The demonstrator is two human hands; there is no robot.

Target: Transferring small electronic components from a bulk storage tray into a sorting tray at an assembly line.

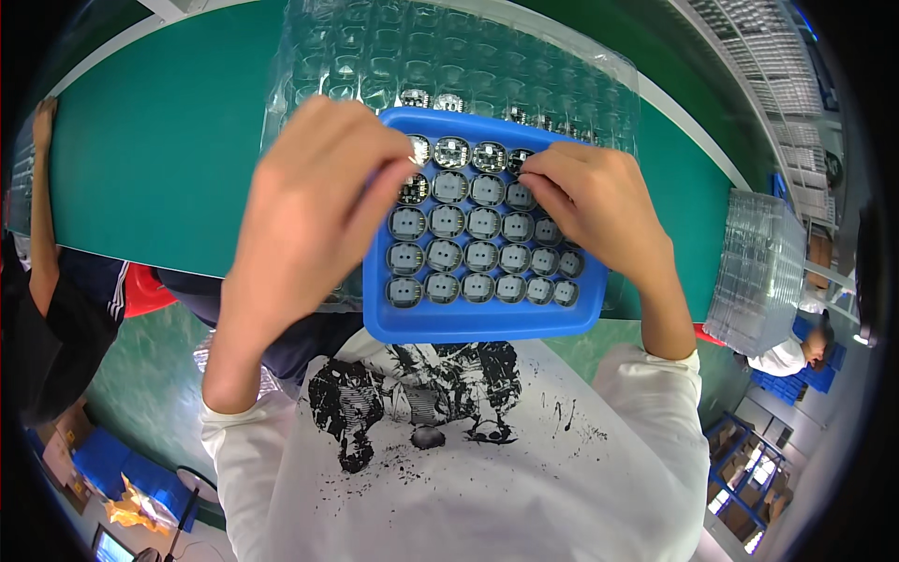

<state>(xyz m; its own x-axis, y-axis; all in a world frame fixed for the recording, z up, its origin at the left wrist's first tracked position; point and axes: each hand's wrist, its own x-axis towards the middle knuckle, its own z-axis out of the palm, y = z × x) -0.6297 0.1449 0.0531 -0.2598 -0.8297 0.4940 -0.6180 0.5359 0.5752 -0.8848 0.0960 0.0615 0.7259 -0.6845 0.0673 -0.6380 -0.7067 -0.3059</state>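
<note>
Nearby: blue bin (482, 326) partly hides clear tray (449, 51) | left hand (314, 192), right hand (596, 201): grip unclear

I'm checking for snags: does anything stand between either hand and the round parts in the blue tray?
Nothing visible does. The left hand reaches over the tray, its fingertips by the far-left parts; the right hand has its fingertips by the far row's rightmost visible part. Contact is hard to tell.

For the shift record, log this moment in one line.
left hand: at round part; right hand: at another part; blue tray: parts in rows
</note>
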